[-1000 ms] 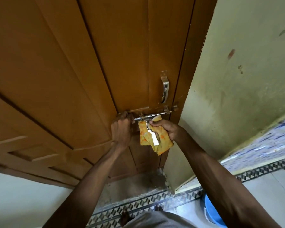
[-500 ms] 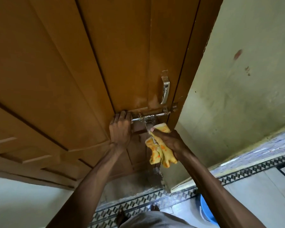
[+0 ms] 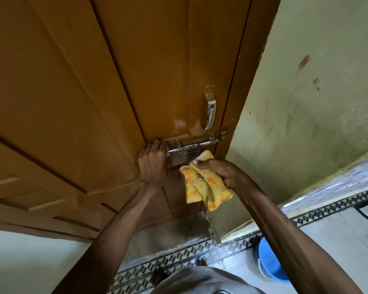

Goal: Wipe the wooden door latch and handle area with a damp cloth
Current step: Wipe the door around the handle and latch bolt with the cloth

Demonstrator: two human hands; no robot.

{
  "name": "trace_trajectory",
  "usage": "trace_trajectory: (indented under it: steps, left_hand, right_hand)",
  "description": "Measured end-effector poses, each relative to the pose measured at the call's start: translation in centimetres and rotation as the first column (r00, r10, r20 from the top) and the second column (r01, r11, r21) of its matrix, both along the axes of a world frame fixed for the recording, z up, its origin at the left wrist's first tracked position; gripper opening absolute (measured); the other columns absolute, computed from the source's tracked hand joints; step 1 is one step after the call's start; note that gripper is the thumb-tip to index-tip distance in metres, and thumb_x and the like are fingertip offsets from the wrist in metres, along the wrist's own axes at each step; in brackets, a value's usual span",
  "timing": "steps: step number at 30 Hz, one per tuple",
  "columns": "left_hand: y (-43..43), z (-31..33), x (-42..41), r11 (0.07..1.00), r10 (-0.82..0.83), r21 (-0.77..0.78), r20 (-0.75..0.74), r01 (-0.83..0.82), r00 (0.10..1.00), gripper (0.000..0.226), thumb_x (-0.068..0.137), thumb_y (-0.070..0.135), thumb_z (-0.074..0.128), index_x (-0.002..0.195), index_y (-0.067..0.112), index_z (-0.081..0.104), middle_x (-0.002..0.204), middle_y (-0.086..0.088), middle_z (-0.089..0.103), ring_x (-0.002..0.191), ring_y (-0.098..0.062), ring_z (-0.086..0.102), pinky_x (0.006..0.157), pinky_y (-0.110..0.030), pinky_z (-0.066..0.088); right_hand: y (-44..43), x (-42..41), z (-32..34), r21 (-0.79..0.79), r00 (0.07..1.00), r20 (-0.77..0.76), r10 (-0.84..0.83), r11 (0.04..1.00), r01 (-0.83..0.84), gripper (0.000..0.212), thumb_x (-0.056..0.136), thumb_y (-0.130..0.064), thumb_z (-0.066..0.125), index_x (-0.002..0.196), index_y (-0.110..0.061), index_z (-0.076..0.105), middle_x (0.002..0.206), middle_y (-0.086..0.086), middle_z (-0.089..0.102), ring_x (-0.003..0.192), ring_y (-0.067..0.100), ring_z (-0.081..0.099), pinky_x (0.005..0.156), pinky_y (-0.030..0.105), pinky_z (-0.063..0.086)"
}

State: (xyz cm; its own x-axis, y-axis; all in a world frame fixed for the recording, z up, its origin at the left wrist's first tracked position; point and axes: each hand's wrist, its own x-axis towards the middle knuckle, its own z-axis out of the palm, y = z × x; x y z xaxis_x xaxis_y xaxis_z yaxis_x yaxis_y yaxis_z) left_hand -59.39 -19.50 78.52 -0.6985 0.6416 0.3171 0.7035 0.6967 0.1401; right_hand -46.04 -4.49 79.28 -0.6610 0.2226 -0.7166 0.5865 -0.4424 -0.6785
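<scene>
My left hand [image 3: 152, 161] covers the left end of the one steel latch [image 3: 197, 146] on the wooden door [image 3: 94, 102] — fingers curled tight on its knob, which I cannot see. Just below the latch, my right hand [image 3: 216, 169] is closed around the bunched yellow cloth [image 3: 202, 185], whose top corner nearly touches the bolt; whether it touches, I cannot tell. One chrome handle [image 3: 210, 111] stands above the latch. Far below it, my right forearm cuts off a blue bucket [image 3: 270, 262] — only part shows. No writing is readable anywhere.
</scene>
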Motion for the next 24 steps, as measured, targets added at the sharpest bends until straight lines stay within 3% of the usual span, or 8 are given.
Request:
trace_trajectory:
  steps: [3, 7, 11, 14, 18, 24]
  left_hand:
    - [0.0, -0.1, -0.1, 1.0, -0.007, 0.008, 0.001, 0.007, 1.0, 0.038, 0.06, 0.009, 0.088, 0.093, 0.01, 0.069, 0.093, -0.011, 0.065, 0.085, -0.034, 0.065, 0.064, -0.038, 0.053]
    - [0.0, -0.2, -0.1, 1.0, 0.0, -0.003, -0.004, 0.0, 1.0, 0.042, 0.056, 0.007, 0.09, 0.093, 0.009, 0.07, 0.094, -0.011, 0.066, 0.085, -0.034, 0.066, 0.065, -0.039, 0.054]
    - [0.1, -0.3, -0.1, 1.0, 0.01, 0.005, -0.001, -0.01, 1.0, 0.037, 0.061, 0.008, 0.089, 0.093, 0.01, 0.07, 0.095, -0.01, 0.065, 0.088, -0.033, 0.065, 0.065, -0.039, 0.053]
    - [0.1, -0.2, 0.1, 1.0, 0.011, 0.014, 0.009, -0.011, 1.0, 0.037, 0.061, 0.007, 0.089, 0.093, 0.01, 0.07, 0.095, -0.01, 0.065, 0.087, -0.033, 0.065, 0.064, -0.038, 0.053]
    - [0.2, -0.3, 0.1, 1.0, 0.023, 0.006, -0.007, -0.023, 1.0, 0.037, 0.061, 0.005, 0.089, 0.091, 0.011, 0.069, 0.093, -0.01, 0.065, 0.084, -0.032, 0.065, 0.065, -0.039, 0.054]
    - [0.2, -1.1, -0.2, 1.0, 0.007, 0.023, -0.024, -0.006, 1.0, 0.032, 0.066, 0.001, 0.084, 0.092, 0.009, 0.067, 0.092, -0.012, 0.063, 0.084, -0.035, 0.063, 0.068, -0.041, 0.054]
  right_hand:
    - [0.0, -0.1, 0.4, 0.139, 1.0, 0.002, -0.018, 0.99, 0.017, 0.03, 0.079, -0.039, 0.077, 0.088, -0.011, 0.068, 0.089, 0.012, 0.073, 0.082, 0.028, 0.069, 0.089, 0.042, 0.054]
    - [0.3, 0.1, 0.2, 0.12, 0.999, 0.012, 0.033, 0.992, -0.034, 0.034, 0.077, -0.043, 0.078, 0.086, -0.012, 0.07, 0.083, 0.01, 0.074, 0.073, 0.025, 0.07, 0.079, 0.037, 0.056]
    - [1.0, -0.2, -1.1, -0.013, 1.0, 0.007, 0.012, 1.0, -0.011, 0.032, 0.08, -0.02, 0.077, 0.107, -0.006, 0.067, 0.11, 0.017, 0.071, 0.106, 0.036, 0.065, 0.1, 0.052, 0.047]
    - [1.5, -1.1, -1.1, -0.052, 1.0, -0.026, 0.005, 0.999, -0.006, 0.03, 0.083, -0.002, 0.069, 0.112, -0.005, 0.064, 0.104, 0.016, 0.069, 0.1, 0.035, 0.064, 0.102, 0.051, 0.045]
    - [1.9, -2.1, -1.2, -0.045, 0.998, -0.039, -0.041, 0.998, 0.04, 0.049, 0.079, 0.01, 0.067, 0.126, 0.002, 0.057, 0.102, 0.016, 0.066, 0.092, 0.032, 0.064, 0.106, 0.051, 0.042]
    - [1.4, -2.3, -2.0, -0.105, 0.98, -0.168, -0.109, 0.99, 0.092, 0.036, 0.082, 0.016, 0.06, 0.111, -0.005, 0.062, 0.104, 0.016, 0.068, 0.093, 0.033, 0.066, 0.086, 0.044, 0.054]
